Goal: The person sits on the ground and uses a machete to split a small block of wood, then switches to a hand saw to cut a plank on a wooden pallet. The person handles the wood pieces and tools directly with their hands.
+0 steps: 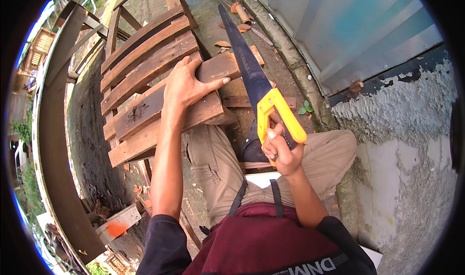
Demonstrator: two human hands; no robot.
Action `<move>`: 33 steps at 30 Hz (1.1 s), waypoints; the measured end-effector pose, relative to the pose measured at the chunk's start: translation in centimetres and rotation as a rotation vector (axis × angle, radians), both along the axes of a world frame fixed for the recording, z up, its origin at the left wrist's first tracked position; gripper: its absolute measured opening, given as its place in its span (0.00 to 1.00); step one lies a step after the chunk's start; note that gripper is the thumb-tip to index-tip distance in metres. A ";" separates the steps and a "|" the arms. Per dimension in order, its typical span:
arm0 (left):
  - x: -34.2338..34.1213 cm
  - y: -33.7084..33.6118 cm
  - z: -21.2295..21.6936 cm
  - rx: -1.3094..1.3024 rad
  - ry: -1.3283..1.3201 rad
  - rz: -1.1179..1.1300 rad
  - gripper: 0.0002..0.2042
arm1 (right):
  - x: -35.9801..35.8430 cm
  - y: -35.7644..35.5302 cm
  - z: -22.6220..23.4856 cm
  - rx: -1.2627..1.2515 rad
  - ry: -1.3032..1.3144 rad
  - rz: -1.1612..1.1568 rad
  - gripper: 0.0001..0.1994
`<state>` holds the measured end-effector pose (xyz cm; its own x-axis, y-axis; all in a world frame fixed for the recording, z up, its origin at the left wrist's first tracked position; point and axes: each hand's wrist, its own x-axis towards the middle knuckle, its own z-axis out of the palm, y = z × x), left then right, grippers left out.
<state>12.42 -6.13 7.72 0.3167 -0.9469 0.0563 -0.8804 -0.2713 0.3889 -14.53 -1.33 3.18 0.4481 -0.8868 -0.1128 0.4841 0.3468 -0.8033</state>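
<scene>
A handsaw with a dark blade (pixel 249 71) and a yellow-and-black handle (pixel 286 111) is gripped in my right hand (pixel 285 151), its fingers wrapped round the grip. The blade points up and away and crosses a wooden plank (pixel 220 68) near its right end. My left hand (pixel 186 84) presses that plank down, thumb stretched along it and fingers bent over the wood. Beneath lies a slatted wooden stand (pixel 150 64) of several brown boards, some with nail heads. Whether the blade bites into the plank, I cannot tell.
A wood strip (pixel 286 102) lies on the ground beyond my knees. Dry leaves and a broken tube (pixel 242 13) lie farther off. A metal sheet panel (pixel 358 28) and a rough wall (pixel 407 154) stand right. A long wooden frame (pixel 53 129) curves along the left.
</scene>
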 end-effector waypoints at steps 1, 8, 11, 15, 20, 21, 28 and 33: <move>-0.1 0.0 0.0 -0.011 -0.014 -0.004 0.45 | 0.6 -0.7 -0.2 -0.002 -0.037 0.006 0.10; 0.3 -0.2 0.5 0.075 0.058 0.011 0.45 | -2.2 2.1 -0.9 -0.040 0.058 0.011 0.09; 0.0 0.3 -0.4 -0.049 -0.069 0.010 0.44 | -3.4 2.5 -1.0 -0.054 0.007 0.031 0.09; 0.1 0.0 -0.7 -0.030 -0.032 -0.005 0.44 | -0.5 -0.9 -1.3 -0.009 -0.096 0.045 0.10; 0.8 0.0 -1.1 0.006 -0.040 0.020 0.45 | -1.2 -1.0 -1.0 -0.003 -0.125 0.087 0.13; 0.7 -0.1 -1.1 0.000 -0.038 0.019 0.45 | -2.1 -0.1 -1.2 -0.003 -0.124 0.090 0.13; 0.1 0.1 -0.5 0.000 -0.031 0.007 0.44 | -0.5 -1.1 -1.1 0.006 -0.129 0.080 0.13; 1.0 -0.5 -0.9 0.051 -0.012 0.018 0.44 | 0.8 -2.1 -1.1 0.024 -0.141 0.068 0.12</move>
